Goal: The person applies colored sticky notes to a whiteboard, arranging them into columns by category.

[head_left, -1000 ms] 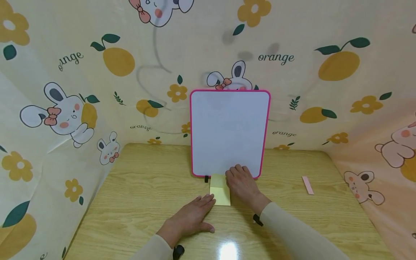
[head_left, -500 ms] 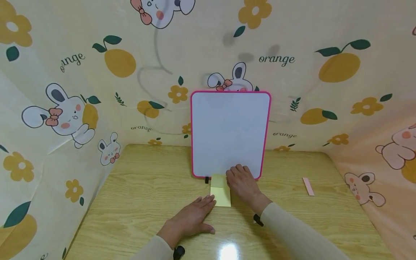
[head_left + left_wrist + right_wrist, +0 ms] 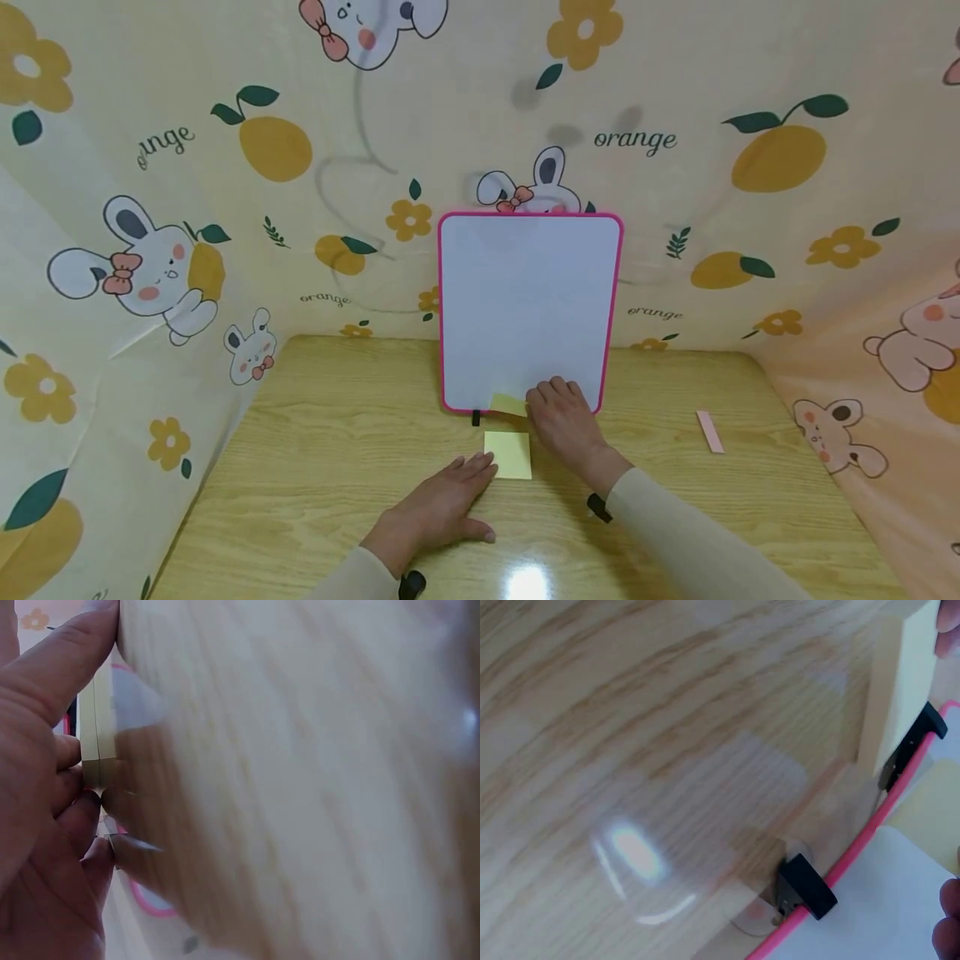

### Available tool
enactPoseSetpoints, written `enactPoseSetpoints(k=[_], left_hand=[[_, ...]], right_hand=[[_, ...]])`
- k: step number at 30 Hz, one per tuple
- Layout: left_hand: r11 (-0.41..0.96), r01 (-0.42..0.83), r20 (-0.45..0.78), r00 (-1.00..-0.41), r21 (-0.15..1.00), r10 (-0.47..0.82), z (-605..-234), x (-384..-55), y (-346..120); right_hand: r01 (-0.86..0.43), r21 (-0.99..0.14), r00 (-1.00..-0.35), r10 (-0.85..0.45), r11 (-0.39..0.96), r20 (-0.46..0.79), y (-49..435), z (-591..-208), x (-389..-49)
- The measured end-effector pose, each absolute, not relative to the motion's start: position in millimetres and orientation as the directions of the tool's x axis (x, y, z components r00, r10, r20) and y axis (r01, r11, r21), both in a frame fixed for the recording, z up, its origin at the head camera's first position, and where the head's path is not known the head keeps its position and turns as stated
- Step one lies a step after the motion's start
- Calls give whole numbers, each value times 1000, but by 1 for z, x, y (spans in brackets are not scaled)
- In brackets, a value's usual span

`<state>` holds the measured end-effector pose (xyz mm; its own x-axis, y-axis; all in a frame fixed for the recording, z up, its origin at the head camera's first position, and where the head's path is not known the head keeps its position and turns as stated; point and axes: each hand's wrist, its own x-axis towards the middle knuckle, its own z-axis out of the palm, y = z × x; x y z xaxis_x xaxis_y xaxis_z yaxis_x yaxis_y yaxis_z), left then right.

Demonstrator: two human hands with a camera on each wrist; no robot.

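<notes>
yellow sheet, right edge in right grip

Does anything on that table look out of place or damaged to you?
Mostly tidy, with no spill or damage visible. The one stray-looking thing is the pink strip, lying aslant on the table off to the right, apart from the yellow pad and the whiteboard. Whether that is deliberate, I can't tell.
</notes>
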<state>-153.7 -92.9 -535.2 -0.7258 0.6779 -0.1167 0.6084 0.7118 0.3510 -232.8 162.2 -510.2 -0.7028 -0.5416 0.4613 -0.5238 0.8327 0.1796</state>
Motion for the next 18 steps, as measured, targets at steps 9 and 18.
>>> enactPoseSetpoints(k=[9, 18], left_hand=[[712, 606, -100, -732, 354, 673, -539, -154, -93], [716, 594, -98, -740, 367, 665, -540, -153, -93]], right_hand=[[-576, 134, -635, -544, 807, 549, 164, -488, -234], [-585, 170, -491, -513, 793, 704, 160, -440, -256]])
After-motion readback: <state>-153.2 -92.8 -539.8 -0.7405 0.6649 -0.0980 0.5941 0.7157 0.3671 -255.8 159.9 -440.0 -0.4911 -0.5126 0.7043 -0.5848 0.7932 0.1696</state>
